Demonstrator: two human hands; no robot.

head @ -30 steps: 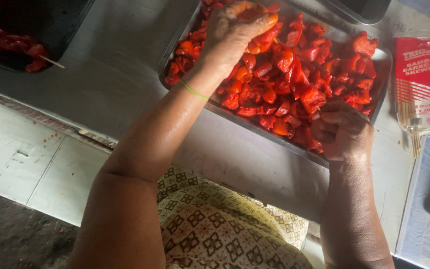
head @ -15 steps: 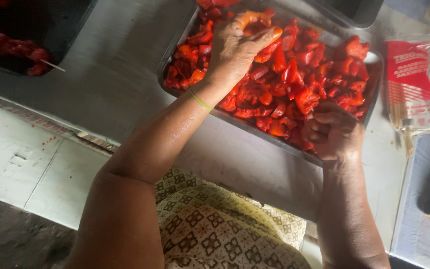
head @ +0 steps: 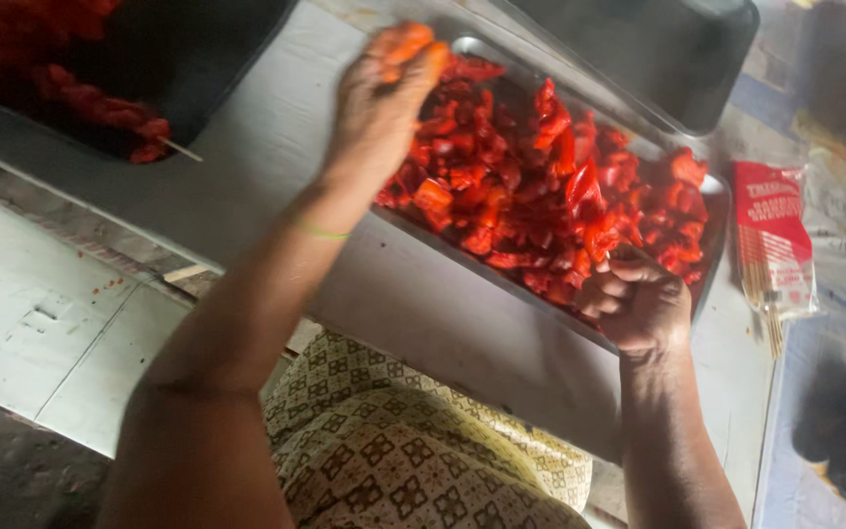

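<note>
**Left hand lifts out of the red meat**

The red meat (head: 540, 186) lies in the metal tray (head: 501, 269) on the table (head: 247, 167). The left hand (head: 379, 103) was down in the tray a moment ago. Now it is up by the far corner, fingers curled around red bits. The right hand (head: 638, 304) stays at the near rim, closed in a fist; I cannot tell what it holds. A pack of sticks (head: 774, 245) lies beside the tray.

Grey worktop (head: 247, 167) above pale tiled ledge (head: 41, 313), dark floor (head: 12, 480) below, dim light.
</note>
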